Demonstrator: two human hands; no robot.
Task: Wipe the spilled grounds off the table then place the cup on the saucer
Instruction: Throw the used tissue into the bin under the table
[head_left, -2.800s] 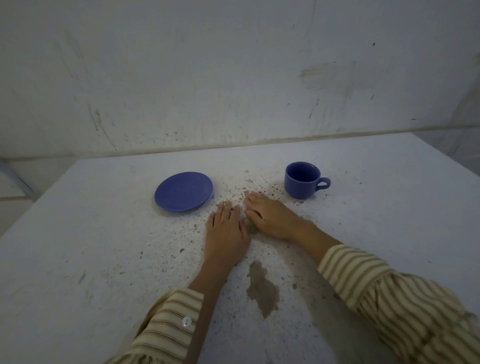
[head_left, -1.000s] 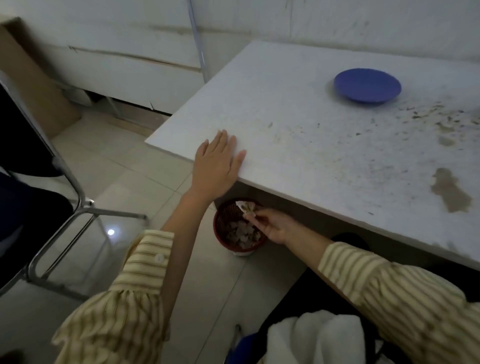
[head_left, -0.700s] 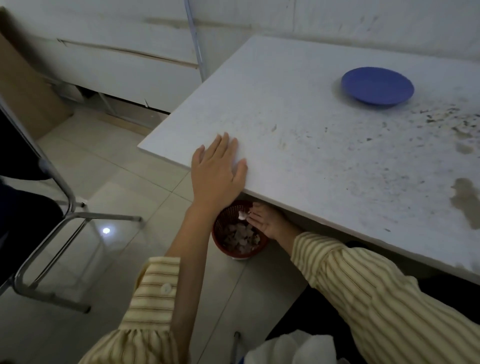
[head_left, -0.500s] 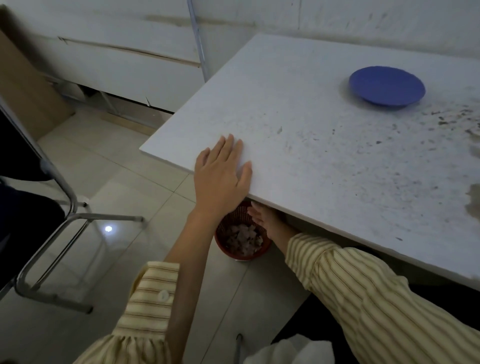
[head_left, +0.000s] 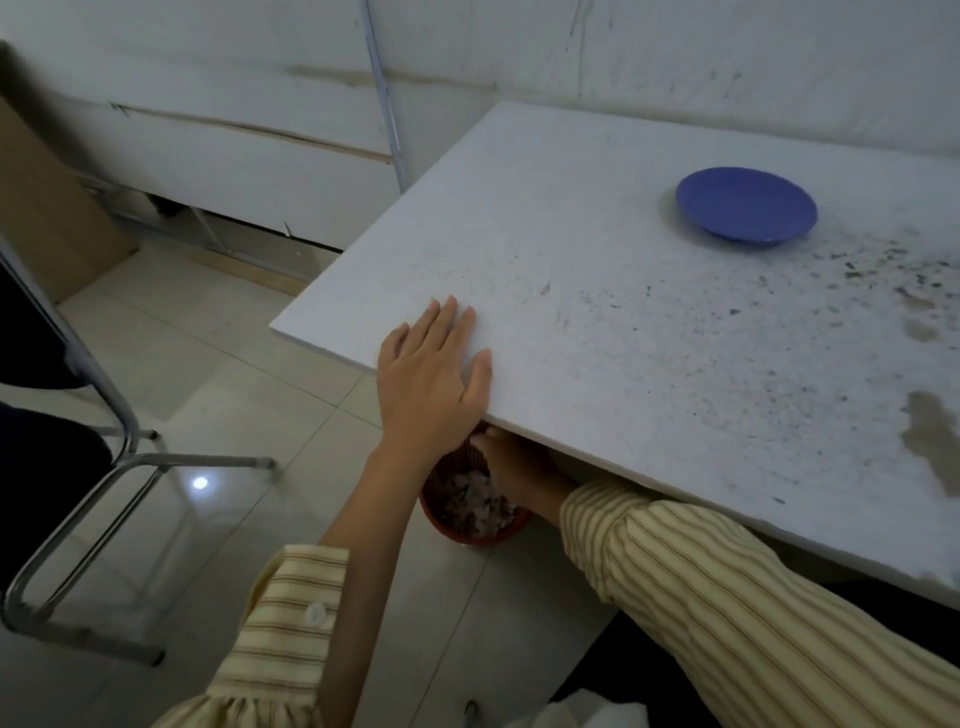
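Observation:
My left hand (head_left: 431, 374) lies flat, fingers apart, on the near left edge of the white table (head_left: 597, 270). My right hand (head_left: 511, 465) reaches under the table edge, just over a red wastebasket (head_left: 470, 519); its fingers are partly hidden by the tabletop. The blue saucer (head_left: 746, 205) sits empty at the back right of the table. Dark spilled grounds (head_left: 878, 275) speckle the surface right of the saucer, and a brown wet smear (head_left: 930, 436) lies near the right border. The cup is out of view.
The wastebasket holds crumpled scraps and stands on the tiled floor (head_left: 234, 395) below the table corner. A metal-framed chair (head_left: 109, 467) stands on the left. A white wall (head_left: 675, 62) runs behind the table. White cloth (head_left: 587, 714) shows at the bottom.
The view swung from the tabletop down to the table's left corner. My right hand carried a small white scrap to the wastebasket and moved further under the table; the scrap is no longer visible.

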